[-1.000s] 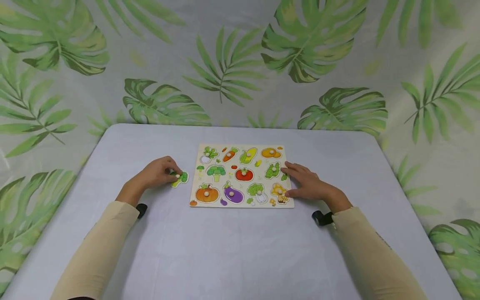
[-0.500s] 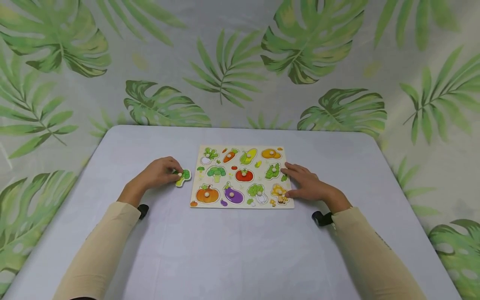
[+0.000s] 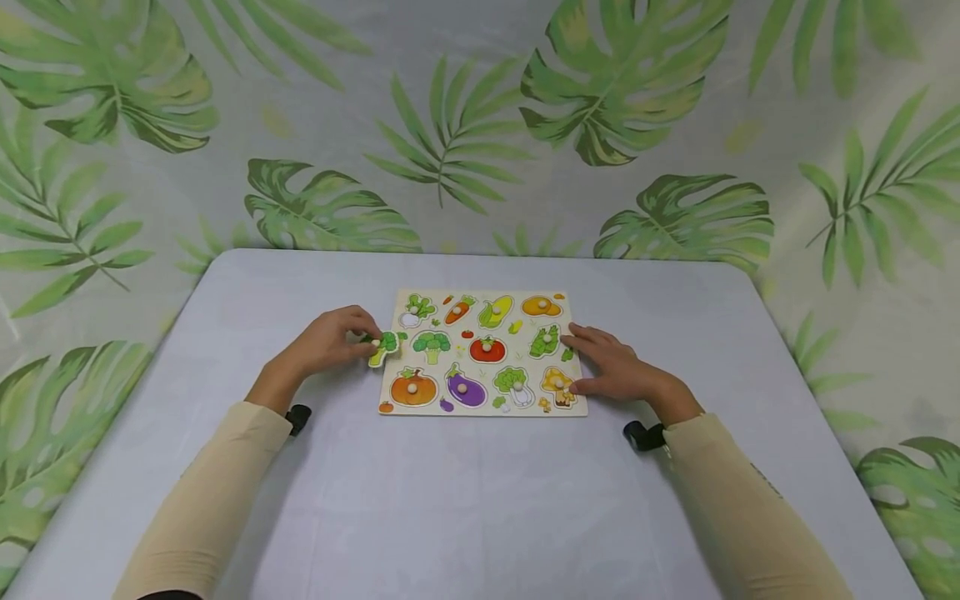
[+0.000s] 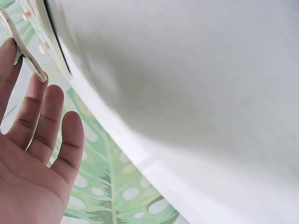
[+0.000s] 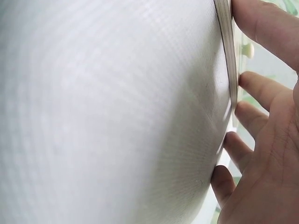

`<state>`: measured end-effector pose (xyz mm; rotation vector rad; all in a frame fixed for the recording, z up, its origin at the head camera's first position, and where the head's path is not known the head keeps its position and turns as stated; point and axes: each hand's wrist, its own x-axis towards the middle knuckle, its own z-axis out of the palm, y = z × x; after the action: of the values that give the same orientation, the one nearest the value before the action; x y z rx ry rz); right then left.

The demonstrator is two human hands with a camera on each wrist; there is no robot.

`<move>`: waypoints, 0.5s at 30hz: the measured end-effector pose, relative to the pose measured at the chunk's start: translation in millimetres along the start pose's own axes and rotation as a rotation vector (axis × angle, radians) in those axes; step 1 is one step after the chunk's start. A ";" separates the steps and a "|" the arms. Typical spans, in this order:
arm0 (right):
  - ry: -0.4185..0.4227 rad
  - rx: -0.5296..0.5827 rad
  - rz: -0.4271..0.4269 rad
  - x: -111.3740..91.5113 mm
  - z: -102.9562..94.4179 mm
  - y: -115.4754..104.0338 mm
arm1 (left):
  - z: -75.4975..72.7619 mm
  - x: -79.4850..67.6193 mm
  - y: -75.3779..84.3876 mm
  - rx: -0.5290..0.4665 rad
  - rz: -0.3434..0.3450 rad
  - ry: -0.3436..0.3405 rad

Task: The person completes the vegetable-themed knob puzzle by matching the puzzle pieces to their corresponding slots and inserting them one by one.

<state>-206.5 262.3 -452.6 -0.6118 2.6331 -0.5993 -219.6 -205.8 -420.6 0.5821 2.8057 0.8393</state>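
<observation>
My left hand (image 3: pixel 324 343) pinches a broccoli puzzle piece (image 3: pixel 386 347) by its knob, just over the left edge of a wooden vegetable puzzle board (image 3: pixel 517 343). Seen edge-on in the left wrist view, the piece (image 4: pixel 28 52) sits at the fingertips, the other fingers loosely spread. A broccoli-shaped place (image 3: pixel 432 345) on the board shows a printed broccoli and no knob. My right hand (image 3: pixel 618 369) rests on the board's right side, fingers extended. In the right wrist view its thumb and fingertips touch the board's edge (image 5: pixel 227 51).
Knobbed pieces sit in the board, among them a pumpkin (image 3: pixel 413 389), an eggplant (image 3: pixel 467 390), a tomato (image 3: pixel 487 350) and a carrot (image 3: pixel 459 311). A white cloth covers the table (image 3: pixel 480 500). Behind it hangs a leaf-patterned curtain (image 3: pixel 465 125).
My left hand has moved right with the broccoli piece, from the table beside the board to over its left edge. The right hand and the board have stayed put.
</observation>
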 end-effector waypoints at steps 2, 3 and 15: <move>-0.001 0.001 -0.001 0.0 -0.8 -0.6 | -0.1 0.6 3.6 0.000 0.001 0.002; -0.001 0.001 -0.001 0.0 -1.1 -0.8 | 0.1 1.2 5.2 0.000 0.002 0.004; 0.006 -0.003 -0.009 -1.1 -1.7 -4.5 | 4.4 13.8 19.7 -0.020 0.086 0.006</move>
<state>-204.9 259.7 -448.7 -0.6234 2.6382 -0.6008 -224.7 -182.9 -413.8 0.7022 2.7916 0.8846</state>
